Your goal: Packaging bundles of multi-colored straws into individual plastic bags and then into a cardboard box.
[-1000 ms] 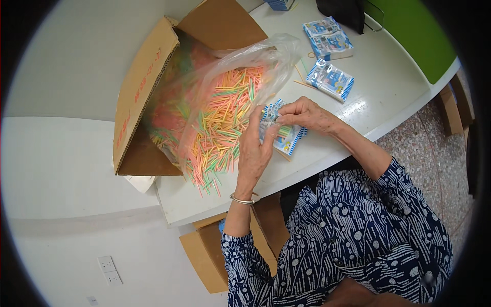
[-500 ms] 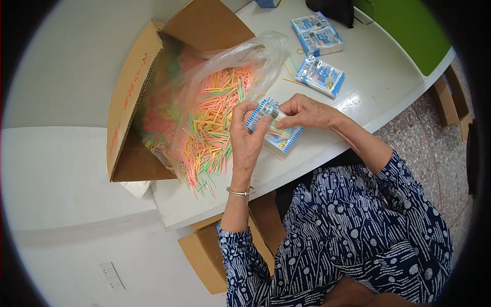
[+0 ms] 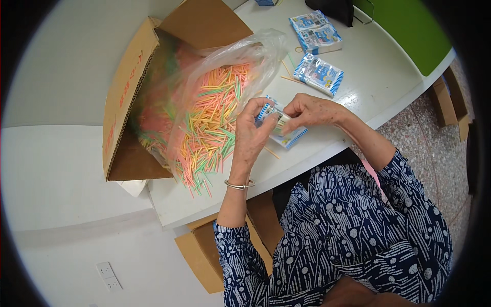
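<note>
Between my hands is a blue-and-white packet [image 3: 295, 138] with striped ends, tilted just above the table's near edge. My left hand [image 3: 249, 132] is closed on its left end, thumb across the top. My right hand [image 3: 313, 110] is closed over the packet's middle, fingertips pinching a few short pastel straws [image 3: 281, 124] that lie against it. The fingers partly hide these straws. Left of my hands, a heap of pink, yellow and green straws [image 3: 215, 117] spills from a clear plastic bag [image 3: 271, 46] in a cardboard box lying on its side.
The open cardboard box [image 3: 130, 97] covers the left of the white table [image 3: 368, 87]. Further back lie a stack of similar packets [image 3: 317, 33], a single packet [image 3: 319, 74] and a few loose straws [image 3: 291, 79]. A black bag [image 3: 332, 10] rests at the far edge. Another cardboard box [image 3: 204, 250] stands below.
Both hands stay on the packet. It has shifted slightly right, and my left fingers have moved over more of its left end, with the straws now more covered.
</note>
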`<control>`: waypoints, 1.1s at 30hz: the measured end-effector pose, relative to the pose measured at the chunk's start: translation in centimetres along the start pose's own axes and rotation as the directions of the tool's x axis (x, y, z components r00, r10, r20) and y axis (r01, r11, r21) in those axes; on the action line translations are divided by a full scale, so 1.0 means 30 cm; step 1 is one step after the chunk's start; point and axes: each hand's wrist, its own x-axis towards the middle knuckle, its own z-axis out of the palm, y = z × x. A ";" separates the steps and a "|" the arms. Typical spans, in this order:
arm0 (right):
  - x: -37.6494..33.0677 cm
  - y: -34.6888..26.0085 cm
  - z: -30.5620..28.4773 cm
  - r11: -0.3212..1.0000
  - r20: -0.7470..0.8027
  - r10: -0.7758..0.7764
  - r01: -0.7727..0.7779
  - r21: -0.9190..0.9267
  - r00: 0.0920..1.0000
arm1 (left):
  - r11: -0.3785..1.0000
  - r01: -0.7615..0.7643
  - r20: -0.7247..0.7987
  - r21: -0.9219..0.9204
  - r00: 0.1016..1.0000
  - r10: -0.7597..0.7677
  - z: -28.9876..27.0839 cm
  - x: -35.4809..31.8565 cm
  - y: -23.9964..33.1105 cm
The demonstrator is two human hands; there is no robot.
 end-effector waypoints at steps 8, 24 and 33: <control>0.003 0.016 0.002 0.997 -0.060 0.075 -0.073 0.037 0.995 | 0.993 -0.004 -0.002 -0.117 1.000 0.004 -0.020 0.018 -0.006; -0.060 0.161 -0.143 0.465 -0.649 -0.309 -0.485 -0.741 0.695 | 0.589 -0.136 -0.104 0.797 0.929 0.356 0.007 -0.279 -0.130; -0.057 0.176 -0.192 0.451 -0.677 -0.441 -0.507 -0.735 0.589 | 0.459 -0.014 -0.160 0.888 0.927 0.339 -0.062 -0.321 -0.220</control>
